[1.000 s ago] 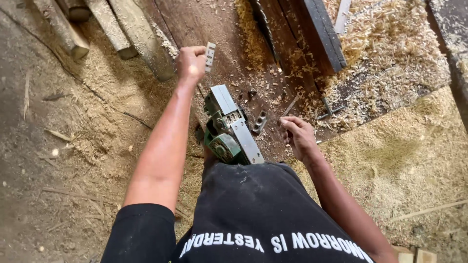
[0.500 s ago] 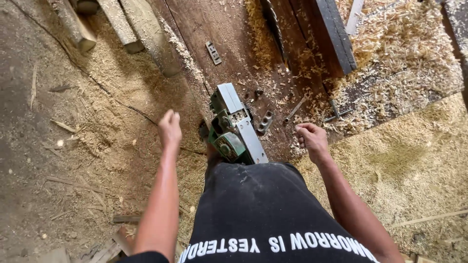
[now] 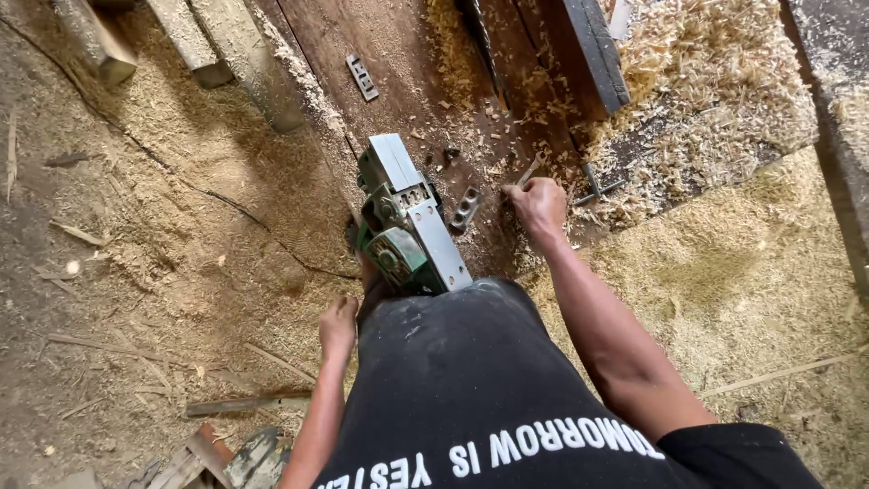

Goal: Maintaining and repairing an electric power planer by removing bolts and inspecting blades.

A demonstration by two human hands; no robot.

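Since the shot a moment back, the left hand point(image 3: 339, 328) has dropped all the way down from the board and now hangs low beside the person's dark shirt, over the sawdust floor point(image 3: 163, 272); its fingers look loosely curled around nothing, though the angle makes it hard to be sure. That leaves the small metal plate point(image 3: 363, 76) lying alone, well apart up the plank. Meanwhile the right hand point(image 3: 539, 204) has shifted in toward the middle and its grip is pinched shut on a thin metal tool point(image 3: 529, 170), probably a little wrench, with the tip poking out toward the shavings. So it looks like the work is now with the right hand only. The green electric planer point(image 3: 405, 222) sits upside down on the dark wooden surface point(image 3: 398, 54), right in front of the person, its flat grey sole facing up, smooth and shiny next to the worn green body. Just beside it lies a short slotted metal piece point(image 3: 466, 208), between planer and right hand. Curly pale shavings point(image 3: 715, 72) are heaped at the upper right, finer dust everywhere else, and rough timber offcuts point(image 3: 190, 41) lie at the top left.
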